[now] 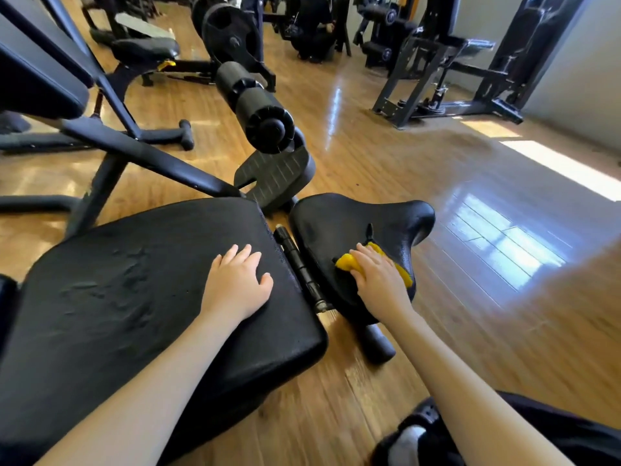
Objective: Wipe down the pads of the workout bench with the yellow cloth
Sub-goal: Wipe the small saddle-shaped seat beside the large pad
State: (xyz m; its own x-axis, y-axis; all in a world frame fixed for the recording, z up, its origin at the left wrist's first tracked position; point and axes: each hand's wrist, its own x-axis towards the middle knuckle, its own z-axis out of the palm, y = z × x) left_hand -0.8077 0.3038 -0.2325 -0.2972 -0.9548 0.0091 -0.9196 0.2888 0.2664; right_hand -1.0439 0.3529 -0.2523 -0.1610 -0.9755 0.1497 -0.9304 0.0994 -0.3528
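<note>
No writing is legible anywhere. The right hand (378, 275) presses the yellow cloth (349, 262) (mostly hidden beneath it) onto the small seat pad (336, 223); the left hand (235, 284) lies flat, grip released, on the large pad (134, 297).

Back pad (141, 290): black, with a pebbled grain and creased patches.
Seat pad (353, 223): black, finely grained — just right of the back pad.
Cloth (349, 262): bright yellow, on the seat pad.
Footplate (275, 173): black with pale ribbed lines, beyond the back pad.
Floor (403, 169): honey-brown wood planks — glossy.
</note>
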